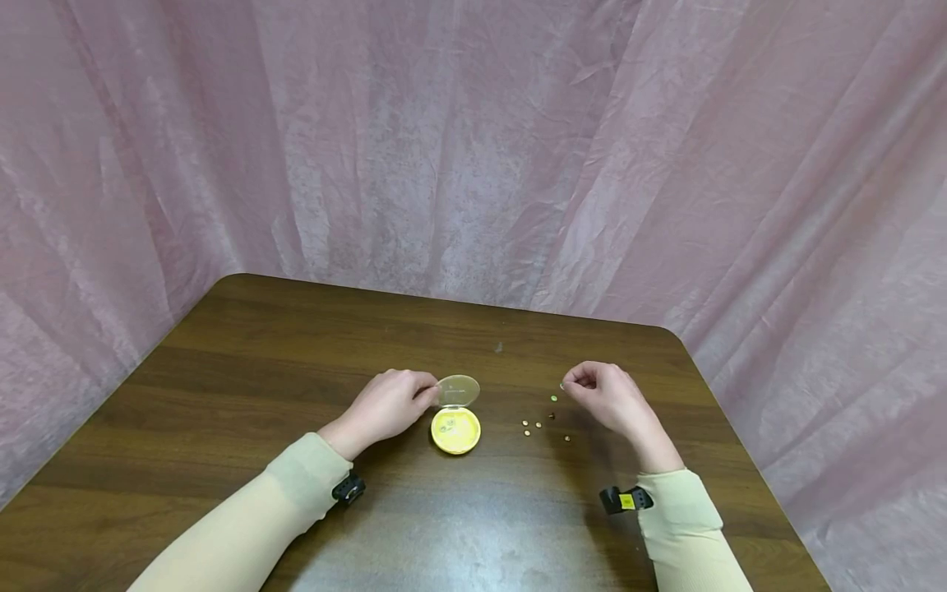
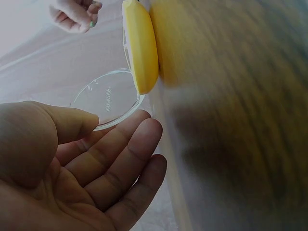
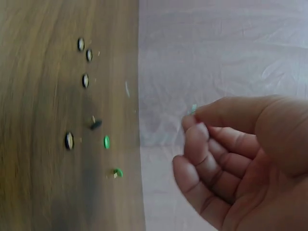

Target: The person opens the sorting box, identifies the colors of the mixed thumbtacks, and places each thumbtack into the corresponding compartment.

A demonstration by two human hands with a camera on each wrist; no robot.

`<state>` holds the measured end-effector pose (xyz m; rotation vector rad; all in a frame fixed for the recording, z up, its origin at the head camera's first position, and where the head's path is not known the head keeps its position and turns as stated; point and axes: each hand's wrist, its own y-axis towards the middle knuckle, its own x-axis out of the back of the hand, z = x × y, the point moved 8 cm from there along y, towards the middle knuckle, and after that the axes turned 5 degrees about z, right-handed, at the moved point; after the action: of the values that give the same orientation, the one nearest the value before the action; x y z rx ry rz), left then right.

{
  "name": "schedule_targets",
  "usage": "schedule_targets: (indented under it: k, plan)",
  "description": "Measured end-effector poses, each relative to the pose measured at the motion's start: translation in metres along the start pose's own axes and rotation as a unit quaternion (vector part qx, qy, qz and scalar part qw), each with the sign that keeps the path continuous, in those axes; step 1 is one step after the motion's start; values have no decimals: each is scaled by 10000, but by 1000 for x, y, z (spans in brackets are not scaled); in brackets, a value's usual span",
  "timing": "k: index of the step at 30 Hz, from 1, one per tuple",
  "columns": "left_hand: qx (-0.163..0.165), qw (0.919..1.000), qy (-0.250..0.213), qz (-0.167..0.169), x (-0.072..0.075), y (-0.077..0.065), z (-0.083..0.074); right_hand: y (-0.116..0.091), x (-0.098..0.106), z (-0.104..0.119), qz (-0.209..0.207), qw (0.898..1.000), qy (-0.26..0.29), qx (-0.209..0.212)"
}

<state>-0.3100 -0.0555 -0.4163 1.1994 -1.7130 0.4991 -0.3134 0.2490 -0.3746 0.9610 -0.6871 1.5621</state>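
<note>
A round yellow case point(image 1: 456, 442) sits on the table with its clear hinged lid point(image 1: 460, 390) raised. My left hand point(image 1: 392, 404) pinches the lid's edge between thumb and fingers, as the left wrist view shows. A few small pieces lie inside the case, too small to make out. Off to the right, my right hand point(image 1: 610, 400) is raised above the table, pinching a small green thumbtack point(image 3: 193, 109) at its fingertips, mostly hidden. Nearby lie several loose thumbtacks, among them a green thumbtack point(image 3: 107, 142) and a dark-rimmed thumbtack point(image 3: 70, 140).
The brown wooden table point(image 1: 311, 329) extends around the case and both arms. Pink curtains point(image 1: 444, 148) hang behind its far edge. Each forearm wears a dark wrist strap, such as the right strap point(image 1: 625, 499).
</note>
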Motion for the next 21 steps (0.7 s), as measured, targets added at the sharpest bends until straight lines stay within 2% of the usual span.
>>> schedule_targets:
  k: [2, 4, 6, 7, 8, 9, 12, 14, 16, 18, 21]
  plan:
    - [2, 10000, -20, 13, 0, 0, 0, 0, -1, 4, -15, 9993, 373, 33]
    - [6, 10000, -41, 19, 0, 0, 0, 0, -4, 8, 84, 9952, 971, 26]
    - [3, 10000, -47, 23, 0, 0, 0, 0, -9, 13, 251, 9831, 1815, 41]
    - [2, 10000, -47, 20, 0, 0, 0, 0, -11, 17, 342, 9717, 2335, 66]
    - [2, 10000, -50, 19, 0, 0, 0, 0, -13, 22, 440, 9559, 2900, 107]
    - [2, 10000, -50, 16, 0, 0, 0, 0, -15, 27, 552, 9354, 3490, 140]
    - [9, 10000, -49, 22, 0, 0, 1, -1, -21, 45, 923, 8617, 4971, 432]
    - [20, 10000, -54, 45, -1, -1, 1, -2, -25, 57, 1226, 8114, 5684, 593]
    - [31, 10000, -61, 67, -1, 0, 1, -4, -28, 69, 1527, 7720, 6126, 738]
    - [37, 9999, -65, 75, -1, 0, 1, -5, -31, 80, 1779, 7417, 6412, 843]
    - [11, 10000, -67, 47, 0, 0, 0, -6, -32, 95, 2048, 7082, 6683, 994]
